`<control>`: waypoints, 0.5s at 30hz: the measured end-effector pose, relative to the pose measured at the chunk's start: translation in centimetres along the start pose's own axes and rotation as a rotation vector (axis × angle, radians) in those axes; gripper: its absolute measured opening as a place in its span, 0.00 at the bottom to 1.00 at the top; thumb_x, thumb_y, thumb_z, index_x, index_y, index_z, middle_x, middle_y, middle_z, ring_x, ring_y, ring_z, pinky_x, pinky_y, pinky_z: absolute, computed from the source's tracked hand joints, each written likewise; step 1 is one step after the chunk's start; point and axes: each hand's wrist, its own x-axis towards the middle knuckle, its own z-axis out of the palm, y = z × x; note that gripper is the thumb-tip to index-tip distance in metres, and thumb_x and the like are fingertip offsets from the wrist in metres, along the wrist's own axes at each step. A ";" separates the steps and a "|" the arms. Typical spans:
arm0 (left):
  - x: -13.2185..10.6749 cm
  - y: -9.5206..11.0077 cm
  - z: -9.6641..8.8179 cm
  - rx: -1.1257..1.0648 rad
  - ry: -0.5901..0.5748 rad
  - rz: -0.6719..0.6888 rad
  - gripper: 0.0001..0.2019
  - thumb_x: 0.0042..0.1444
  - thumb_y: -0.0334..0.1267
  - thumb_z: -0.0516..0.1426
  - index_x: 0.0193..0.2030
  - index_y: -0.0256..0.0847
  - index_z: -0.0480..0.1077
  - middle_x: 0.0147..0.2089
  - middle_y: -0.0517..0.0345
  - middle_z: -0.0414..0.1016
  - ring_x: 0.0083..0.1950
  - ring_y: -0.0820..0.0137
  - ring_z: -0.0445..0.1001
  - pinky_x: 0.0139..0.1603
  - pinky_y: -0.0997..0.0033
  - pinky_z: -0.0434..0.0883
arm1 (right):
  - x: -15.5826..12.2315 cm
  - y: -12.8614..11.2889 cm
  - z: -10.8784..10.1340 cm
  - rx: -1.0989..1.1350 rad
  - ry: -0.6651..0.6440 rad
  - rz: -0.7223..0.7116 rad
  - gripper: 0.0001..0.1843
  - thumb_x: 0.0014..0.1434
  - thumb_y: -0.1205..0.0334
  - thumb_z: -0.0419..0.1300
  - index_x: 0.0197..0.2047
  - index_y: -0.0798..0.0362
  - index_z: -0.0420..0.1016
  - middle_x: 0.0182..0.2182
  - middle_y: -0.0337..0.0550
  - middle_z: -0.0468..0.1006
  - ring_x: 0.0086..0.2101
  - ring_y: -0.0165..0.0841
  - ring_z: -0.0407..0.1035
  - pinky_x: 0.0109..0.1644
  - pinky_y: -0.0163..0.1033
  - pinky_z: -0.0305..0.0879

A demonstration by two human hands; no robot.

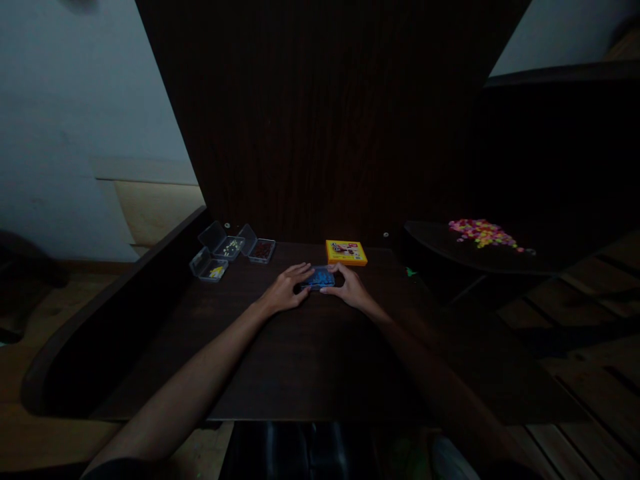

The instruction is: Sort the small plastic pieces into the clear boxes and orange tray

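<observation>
A small clear plastic box (319, 278) with blue pieces inside lies on the dark wooden desk (300, 353). My left hand (289, 287) grips its left end, thumb at the near edge and fingers at the far edge. On the right end, my right hand (349, 285) holds it the same way. The box appears closed, though the dim light makes its lid hard to see. Just behind it sits a yellow box (346, 253) with a printed picture on top.
At the back left stand three open clear boxes: one with pale pieces (230, 247), one with brown pieces (262, 250), one with yellow and white pieces (216, 272). Right are a small green item (411, 272) and a heap of colourful pieces (484, 233) on a side shelf.
</observation>
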 end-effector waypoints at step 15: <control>-0.2 -0.7 0.2 0.084 -0.083 0.100 0.20 0.63 0.35 0.51 0.62 0.36 0.66 0.66 0.42 0.63 0.70 0.58 0.58 0.67 0.50 0.63 | -0.2 -0.4 -0.3 -0.280 -0.082 -0.127 0.19 0.54 0.51 0.67 0.44 0.52 0.72 0.56 0.55 0.71 0.57 0.43 0.65 0.60 0.51 0.62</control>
